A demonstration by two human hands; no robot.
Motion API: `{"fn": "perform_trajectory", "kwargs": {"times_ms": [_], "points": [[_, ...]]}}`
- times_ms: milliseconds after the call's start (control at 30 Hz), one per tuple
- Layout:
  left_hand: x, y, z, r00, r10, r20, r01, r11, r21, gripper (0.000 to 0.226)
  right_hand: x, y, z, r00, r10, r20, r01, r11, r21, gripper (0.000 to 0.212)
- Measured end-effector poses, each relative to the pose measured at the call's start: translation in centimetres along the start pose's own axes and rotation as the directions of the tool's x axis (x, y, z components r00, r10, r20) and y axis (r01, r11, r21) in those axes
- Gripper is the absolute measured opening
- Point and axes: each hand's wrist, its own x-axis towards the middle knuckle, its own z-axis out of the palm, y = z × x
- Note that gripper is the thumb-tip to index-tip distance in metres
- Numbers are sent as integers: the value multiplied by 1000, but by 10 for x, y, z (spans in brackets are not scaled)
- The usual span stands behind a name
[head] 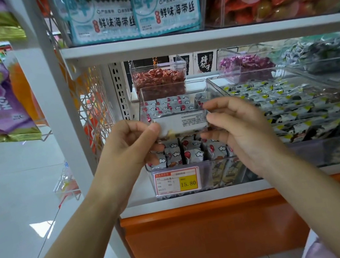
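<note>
**Item:** small flat silver-film snack packet [182,123], white printed back panel facing the viewer.

**Grip:** the left hand [130,142] is pinching the packet's left end between thumb and forefinger. The right hand [238,126] is pinching the right end the same way. The packet is hanging level between the two, off any surface.

**Handling (judged):** it is probably weighing very little. The film is likely soft, crinkly and a little slippery, and the contents may crush. The sealed end seams are the sensible places to take hold, as the fingers are doing now.

**Just below and behind the grip:** a clear plastic bin [208,174] is holding matching packets with red and white cloud print. A red-and-yellow price tag [176,181] is showing on its front.

**To the right of the grip:** a wider clear bin [337,150] is holding black, silver and yellow packets.

**Beyond the grip:** a clear tub of red-wrapped sweets [158,79] is standing at the back.

**Above the grip:** a white shelf board [172,38] is carrying pale blue seaweed packs [166,5].
</note>
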Motion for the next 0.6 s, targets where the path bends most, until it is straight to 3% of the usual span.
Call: {"fn": "perform_trajectory", "kwargs": {"times_ms": [67,233,433,600], "points": [[0,0,0,1000,6,-5,-6,999,39,33,-1,0,1,999,7,32,-4,996,-88,21],[-4,2,2,998,38,40,-42,993,114,31,-5,1,3,990,-118,83,139,927,-348,11],[-6,5,4,991,94,95,-119,945,306,30,-5,3,4,977,-211,-1,190,879,-437,14],[-6,3,7,996,78,52,-91,942,322,12,-8,2,7,962,-270,45,256,827,-500,14]]}}
